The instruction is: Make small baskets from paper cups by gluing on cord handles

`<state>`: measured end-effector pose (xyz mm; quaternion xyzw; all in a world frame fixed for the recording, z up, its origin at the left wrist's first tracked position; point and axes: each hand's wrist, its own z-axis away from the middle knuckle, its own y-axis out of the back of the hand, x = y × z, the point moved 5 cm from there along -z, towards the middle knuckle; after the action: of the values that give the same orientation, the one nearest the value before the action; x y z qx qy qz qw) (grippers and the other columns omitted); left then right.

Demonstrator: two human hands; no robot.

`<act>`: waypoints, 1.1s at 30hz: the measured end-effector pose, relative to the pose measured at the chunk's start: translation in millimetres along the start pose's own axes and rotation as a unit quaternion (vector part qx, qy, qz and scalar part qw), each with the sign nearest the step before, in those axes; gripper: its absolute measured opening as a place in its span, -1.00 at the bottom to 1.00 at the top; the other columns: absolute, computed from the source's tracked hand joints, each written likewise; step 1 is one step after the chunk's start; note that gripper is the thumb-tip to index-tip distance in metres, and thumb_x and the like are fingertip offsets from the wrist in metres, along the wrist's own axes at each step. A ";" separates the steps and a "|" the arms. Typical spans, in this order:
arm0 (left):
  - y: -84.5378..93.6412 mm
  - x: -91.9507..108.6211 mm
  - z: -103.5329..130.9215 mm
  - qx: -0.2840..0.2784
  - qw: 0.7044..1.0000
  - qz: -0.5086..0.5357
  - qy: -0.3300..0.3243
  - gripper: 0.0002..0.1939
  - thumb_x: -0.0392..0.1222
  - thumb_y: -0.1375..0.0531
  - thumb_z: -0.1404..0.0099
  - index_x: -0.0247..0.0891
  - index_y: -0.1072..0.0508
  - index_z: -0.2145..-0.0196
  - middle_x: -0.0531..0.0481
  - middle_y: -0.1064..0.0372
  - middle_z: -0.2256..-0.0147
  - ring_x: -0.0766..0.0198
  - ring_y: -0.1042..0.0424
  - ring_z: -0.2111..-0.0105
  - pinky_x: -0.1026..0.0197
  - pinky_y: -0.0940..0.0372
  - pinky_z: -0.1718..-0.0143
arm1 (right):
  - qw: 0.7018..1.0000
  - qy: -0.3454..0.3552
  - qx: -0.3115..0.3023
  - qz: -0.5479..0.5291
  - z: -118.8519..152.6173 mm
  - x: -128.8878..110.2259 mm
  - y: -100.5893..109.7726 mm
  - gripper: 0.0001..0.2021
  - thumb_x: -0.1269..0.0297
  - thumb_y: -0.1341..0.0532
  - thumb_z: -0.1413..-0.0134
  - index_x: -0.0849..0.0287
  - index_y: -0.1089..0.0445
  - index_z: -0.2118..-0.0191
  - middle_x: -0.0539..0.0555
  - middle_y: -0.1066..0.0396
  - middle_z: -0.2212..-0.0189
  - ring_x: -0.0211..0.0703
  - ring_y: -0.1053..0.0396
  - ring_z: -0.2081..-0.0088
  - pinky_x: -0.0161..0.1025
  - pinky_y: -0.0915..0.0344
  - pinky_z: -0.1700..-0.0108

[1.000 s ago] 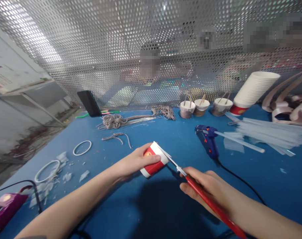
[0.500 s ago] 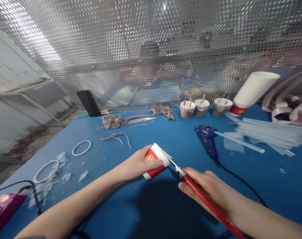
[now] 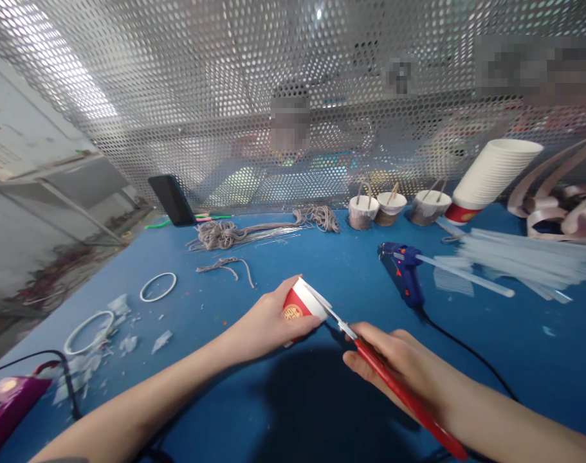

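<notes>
The left hand (image 3: 271,321) is wrapped around a small red-and-white paper cup with a gold emblem (image 3: 296,299), which lies tilted above the middle of the bench (image 3: 283,260), its thumb along the near side. The right hand (image 3: 403,360) grips a pair of long red-handled scissors with slim metal blades (image 3: 382,370), the blades pointing at the cup's white end band and meeting it. Whether they have cut into the paper is too fine to tell.

To cut well here, I would hold the cup firmly without squashing its wall, feed it round into the blades in short snips, and keep the left thumb clear, since it sits close to them.

Beyond the right hand rests a dark-blue glue gun (image 3: 411,276) with a translucent glue stick in its back end. Farther out, three small white-rimmed cups with grey-brown outsides (image 3: 363,220) stand in a row before the perforated metal screen (image 3: 215,116). Cord-like loops or ends rise from them; their insides show pale, and I cannot tell whether anything lies at the bottom. Just right of them leans a tall stack of nested white paper cups (image 3: 498,173), a red one lowest; the topmost mouth faces up.
</notes>
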<state>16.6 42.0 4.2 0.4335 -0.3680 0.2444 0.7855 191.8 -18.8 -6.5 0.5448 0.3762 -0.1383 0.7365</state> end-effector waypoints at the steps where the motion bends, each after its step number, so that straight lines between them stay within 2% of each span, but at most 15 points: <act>1: 0.3 -0.2 -0.1 0.002 1.000 -0.003 0.003 -0.17 0.09 -0.22 -0.10 -0.25 -0.01 -0.23 0.03 -0.37 0.43 0.31 -0.33 0.57 0.26 -0.28 0.55 | 1.000 -0.002 0.004 -0.004 0.5 -0.3 0.4 -0.79 0.11 -0.06 -0.22 0.12 -0.26 0.35 -0.09 -0.29 0.66 -0.34 -0.12 0.63 -0.34 0.02 0.56; 5: 1.1 -0.9 -0.1 0.018 0.999 -0.026 -0.006 -0.16 0.08 -0.21 -0.10 -0.23 0.00 -0.25 -0.01 -0.42 0.38 0.28 -0.36 0.56 0.23 -0.30 0.53 | 1.000 0.005 0.000 -0.012 1.6 -1.1 1.7 -0.78 0.09 -0.06 -0.22 0.12 -0.26 0.35 -0.12 -0.27 0.68 -0.35 -0.05 0.62 -0.36 0.03 0.57; 9: 2.2 -0.8 -0.6 0.052 0.995 -0.072 -0.044 -0.16 0.08 -0.21 -0.10 -0.27 -0.03 -0.25 -0.12 -0.45 0.23 0.13 -0.45 0.37 0.13 -0.34 0.32 | 1.000 0.009 -0.009 -0.007 -0.8 -2.3 2.9 -0.78 0.10 -0.03 -0.23 0.10 -0.19 0.36 -0.12 -0.26 0.66 -0.35 0.03 0.63 -0.33 0.05 0.56; 12: 2.7 -1.7 -1.5 0.073 0.991 -0.103 -0.054 -0.15 0.09 -0.21 -0.10 -0.31 -0.04 -0.25 -0.19 -0.43 0.14 0.05 -0.45 0.25 0.06 -0.33 0.19 | 1.000 0.008 -0.007 -0.013 -3.0 -5.3 3.1 -0.80 0.13 -0.04 -0.22 0.11 -0.19 0.37 -0.11 -0.25 0.66 -0.34 0.04 0.64 -0.32 0.04 0.56; 17: 5.9 0.0 0.1 0.087 0.988 -0.118 -0.048 -0.06 0.10 -0.23 -0.07 -0.30 0.05 -0.29 -0.21 -0.41 0.09 -0.01 -0.42 0.17 0.01 -0.29 0.11 | 1.000 -0.004 0.005 -0.008 -2.8 -7.6 2.5 -0.80 0.15 -0.06 -0.20 0.17 -0.29 0.30 -0.10 -0.23 0.70 -0.35 -0.02 0.64 -0.34 0.01 0.55; 19: 8.2 0.8 0.4 0.074 0.993 -0.081 -0.040 -0.02 0.14 -0.24 -0.06 -0.26 0.09 -0.30 -0.19 -0.40 0.08 0.02 -0.43 0.19 0.01 -0.30 0.12 | 1.000 -0.012 0.007 -0.004 -2.0 -6.5 3.1 -0.77 0.13 -0.05 -0.20 0.18 -0.31 0.27 -0.09 -0.25 0.69 -0.34 -0.02 0.63 -0.35 0.01 0.55; 21: 10.4 0.5 -1.0 0.050 0.998 0.002 -0.026 -0.06 0.17 -0.21 -0.08 -0.26 0.06 -0.29 -0.20 -0.38 0.05 0.04 -0.42 0.18 0.05 -0.31 0.13 | 1.000 -0.014 0.004 -0.004 -1.5 -5.5 3.6 -0.76 0.12 -0.04 -0.21 0.19 -0.32 0.25 -0.09 -0.25 0.68 -0.34 0.00 0.63 -0.35 0.02 0.55; 25: 9.0 -0.3 -5.9 -0.023 0.990 0.143 0.000 -0.31 0.14 -0.19 -0.13 -0.35 -0.24 -0.09 -0.21 -0.40 0.08 0.10 -0.42 0.18 0.14 -0.32 0.21 | 1.000 0.005 0.007 -0.013 -1.0 -4.5 4.1 -0.78 0.14 -0.05 -0.22 0.17 -0.32 0.24 -0.12 -0.21 0.68 -0.34 0.04 0.61 -0.34 0.01 0.55; 27: 7.0 -0.2 -6.5 -0.045 0.989 0.137 0.006 -0.41 0.13 -0.19 -0.13 -0.36 -0.32 0.02 -0.18 -0.43 0.17 0.14 -0.42 0.26 0.17 -0.31 0.29 | 1.000 0.013 0.008 -0.016 -1.3 -4.3 4.0 -0.80 0.15 -0.05 -0.22 0.15 -0.30 0.25 -0.13 -0.20 0.69 -0.34 0.05 0.62 -0.34 0.01 0.55; 33: 6.8 4.0 -1.7 -0.025 0.999 0.017 -0.012 -0.51 0.09 -0.20 -0.13 -0.32 -0.36 0.11 -0.06 -0.42 0.26 0.21 -0.37 0.34 0.19 -0.28 0.31 | 1.000 0.021 0.011 -0.009 -4.9 -7.4 6.4 -0.86 0.18 -0.08 -0.19 0.12 -0.26 0.31 -0.15 -0.15 0.69 -0.34 0.03 0.64 -0.33 0.04 0.56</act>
<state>14.9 47.1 10.1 0.4102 -0.3904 0.2429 0.7876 188.7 -13.5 2.6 0.5526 0.3947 -0.1378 0.7210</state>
